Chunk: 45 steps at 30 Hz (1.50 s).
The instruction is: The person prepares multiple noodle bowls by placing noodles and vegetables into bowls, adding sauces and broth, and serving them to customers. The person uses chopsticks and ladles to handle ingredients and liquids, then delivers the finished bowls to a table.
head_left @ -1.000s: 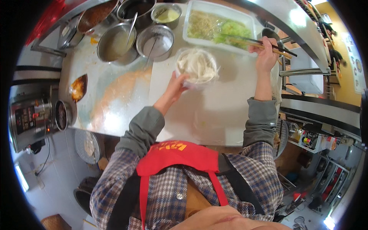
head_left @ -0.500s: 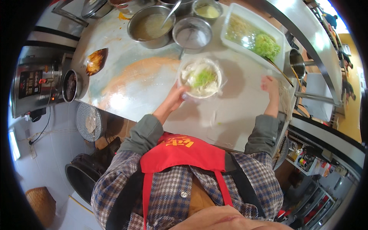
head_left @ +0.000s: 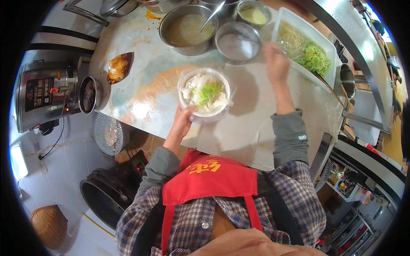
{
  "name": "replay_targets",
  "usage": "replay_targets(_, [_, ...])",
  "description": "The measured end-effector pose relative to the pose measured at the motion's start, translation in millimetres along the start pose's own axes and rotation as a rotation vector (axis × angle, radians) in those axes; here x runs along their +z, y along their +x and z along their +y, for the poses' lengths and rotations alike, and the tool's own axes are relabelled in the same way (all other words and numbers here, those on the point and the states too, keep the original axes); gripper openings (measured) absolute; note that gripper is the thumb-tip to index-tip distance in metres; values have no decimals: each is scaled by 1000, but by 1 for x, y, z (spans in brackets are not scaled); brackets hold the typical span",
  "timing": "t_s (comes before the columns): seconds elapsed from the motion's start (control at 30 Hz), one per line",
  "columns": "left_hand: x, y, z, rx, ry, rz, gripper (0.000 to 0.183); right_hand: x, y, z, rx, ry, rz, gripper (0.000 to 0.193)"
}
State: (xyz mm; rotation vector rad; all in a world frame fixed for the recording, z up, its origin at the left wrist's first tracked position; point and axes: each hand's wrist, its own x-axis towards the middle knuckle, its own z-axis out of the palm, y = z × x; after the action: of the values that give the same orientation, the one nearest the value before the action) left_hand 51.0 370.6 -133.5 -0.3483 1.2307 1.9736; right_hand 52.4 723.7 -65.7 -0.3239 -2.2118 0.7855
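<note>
My left hand [head_left: 181, 122] grips the near left side of a round bowl [head_left: 180, 88] lined with a clear plastic bag. Inside lie white, wide noodle-like strips [head_left: 200, 82], topped with pale green shredded lettuce [head_left: 209, 92]. My right hand [head_left: 276, 64] is raised over the table, between a metal bowl [head_left: 218, 48] of whitish contents and a white plastic tray [head_left: 334, 55]. Motion smears its fingers, so whether they hold anything is unclear. The tray carries pale bean sprouts [head_left: 291, 39] and shredded lettuce [head_left: 316, 60].
A metal pot [head_left: 188, 50] of cloudy liquid, with a spoon [head_left: 212, 16] in it, stands at the back. Beside it is a small bowl [head_left: 267, 15] of yellowish contents. A brown-stained bag [head_left: 119, 68] lies on the left. Past the table's left edge stands a metal urn [head_left: 47, 91].
My right hand has moved forward and to the left, from the tray's near end toward the metal bowl. The lined bowl in my left hand has shifted left and slightly nearer.
</note>
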Motion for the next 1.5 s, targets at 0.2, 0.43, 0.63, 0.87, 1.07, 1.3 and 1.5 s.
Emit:
replay_targets(0.2, [6,8,11,39,-35,-58,76,-4,-16,35,558,527,-10,24])
replay_targets(0.43, [17,17,15,1,2,-20,74,21,-24,37,612,673,18,23])
replay_targets(0.63, [25,22,18,42,8,-43,73,-11,-21,24,684,736,98,23])
replay_targets(0.87, [32,31,21,26,56,0,69,-43,-27,0,402,814,116,22])
replay_targets(1.07, [33,29,20,42,76,27,65,-3,-29,19,531,568,-1,25])
replay_targets(1.3, [35,22,26,36,12,45,72,-2,-29,27,586,636,23,24])
replay_targets(1.5, [40,21,34,50,-6,-5,71,-51,-23,18,464,847,130,25])
